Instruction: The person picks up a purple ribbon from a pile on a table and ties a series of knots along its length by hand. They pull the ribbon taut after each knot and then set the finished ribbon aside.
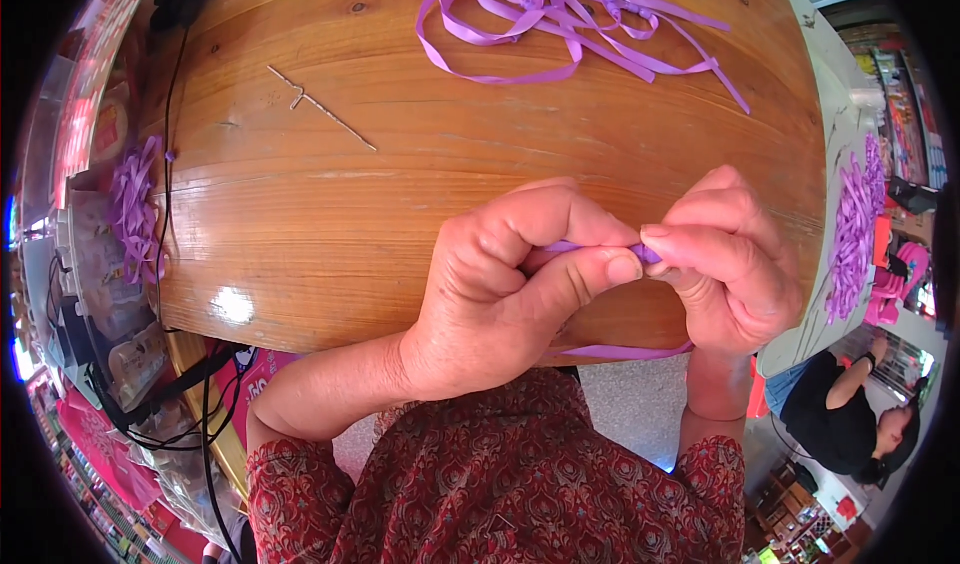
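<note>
A purple ribbon (630, 351) is pinched between my two hands above the near edge of the wooden table (300, 204). My left hand (530, 274) closes thumb and forefinger on it, and a bit of purple shows inside the curl of the fingers. From the other side my right hand (735, 259) pinches the same ribbon, fingertips almost meeting the left thumb. A small bunched part, perhaps a knot, sits between the fingertips; most of it is hidden. Below the hands a length of the ribbon hangs in a shallow curve near the table edge.
Loose purple ribbons (540, 14) lie tangled at the far side. A thin twisted wire (325, 109) rests at the left. Purple ribbon bundles hang left (135, 209) and lie right on a white surface (855, 229). Black cables (168, 154) run along the left edge. Another person (840, 414) is at the right.
</note>
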{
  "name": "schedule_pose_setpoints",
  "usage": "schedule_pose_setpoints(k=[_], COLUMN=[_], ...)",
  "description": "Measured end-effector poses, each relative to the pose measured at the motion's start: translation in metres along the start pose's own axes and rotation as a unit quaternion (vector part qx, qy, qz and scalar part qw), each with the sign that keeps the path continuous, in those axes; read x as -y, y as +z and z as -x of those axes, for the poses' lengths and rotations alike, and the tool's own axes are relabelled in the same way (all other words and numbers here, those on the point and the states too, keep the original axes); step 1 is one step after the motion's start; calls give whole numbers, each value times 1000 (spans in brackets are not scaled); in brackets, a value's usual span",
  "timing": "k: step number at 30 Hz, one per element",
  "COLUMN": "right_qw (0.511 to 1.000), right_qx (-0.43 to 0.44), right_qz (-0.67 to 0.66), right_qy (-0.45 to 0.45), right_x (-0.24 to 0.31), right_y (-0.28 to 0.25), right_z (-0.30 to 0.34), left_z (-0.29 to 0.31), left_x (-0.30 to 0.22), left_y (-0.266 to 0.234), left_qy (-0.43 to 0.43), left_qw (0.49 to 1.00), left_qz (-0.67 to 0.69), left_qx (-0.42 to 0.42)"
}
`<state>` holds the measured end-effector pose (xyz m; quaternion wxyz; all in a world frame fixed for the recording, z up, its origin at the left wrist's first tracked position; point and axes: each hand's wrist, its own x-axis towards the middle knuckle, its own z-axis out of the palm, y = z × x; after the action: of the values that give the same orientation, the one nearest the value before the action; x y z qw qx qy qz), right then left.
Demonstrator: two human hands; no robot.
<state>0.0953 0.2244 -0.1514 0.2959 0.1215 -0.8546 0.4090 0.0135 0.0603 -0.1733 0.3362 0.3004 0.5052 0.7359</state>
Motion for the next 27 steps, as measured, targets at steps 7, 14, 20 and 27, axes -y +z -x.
schedule_pose_setpoints(k=[7, 14, 20, 27], right_qw=[1000, 999, 998, 999], right_qx=[-8, 3, -1, -10], right_qz=[20, 48, 57, 41], right_qy=[-9, -13, 16, 12], right_x=[3, 9, 14, 16], right_y=[0, -5, -2, 0], right_z=[0, -1, 5, 7], left_z=[2, -2, -2, -2], left_x=[-6, -8, -9, -11], left_y=[1, -1, 2, -1], left_qy=[4, 170, 136, 108], left_qw=[999, 963, 968, 983], left_qz=[-47, -209, -209, -147], left_qx=[-16, 12, 6, 35])
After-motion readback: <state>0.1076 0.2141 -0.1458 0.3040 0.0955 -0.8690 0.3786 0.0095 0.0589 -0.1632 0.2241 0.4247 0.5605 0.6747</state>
